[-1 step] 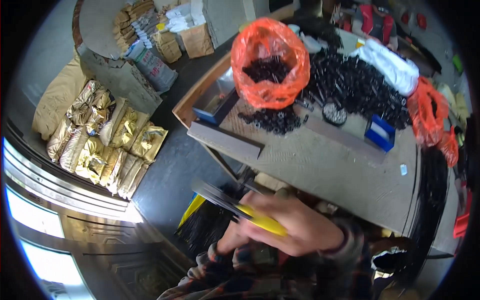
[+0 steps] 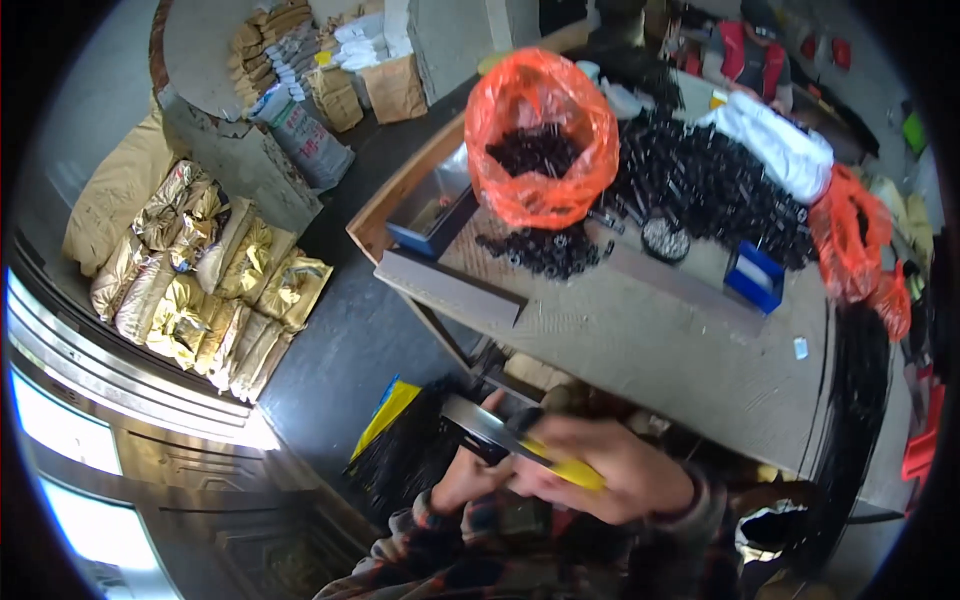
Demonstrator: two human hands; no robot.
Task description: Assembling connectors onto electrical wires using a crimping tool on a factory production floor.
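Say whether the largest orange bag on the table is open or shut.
Open: the orange bag's mouth gapes wide, and black pieces show inside it.

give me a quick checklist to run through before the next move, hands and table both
1. Right hand closed around the yellow-handled tool: ok.
2. Left hand well clear of the tool's metal end: not ok, the two overlap in this view.
3. Left hand's grip on a piece: cannot tell, the tool hides part of that hand.
4. Orange bag open at the top, black parts visible inside: ok.
5. Small blue box resting on the table, not hanging over its edge: ok.
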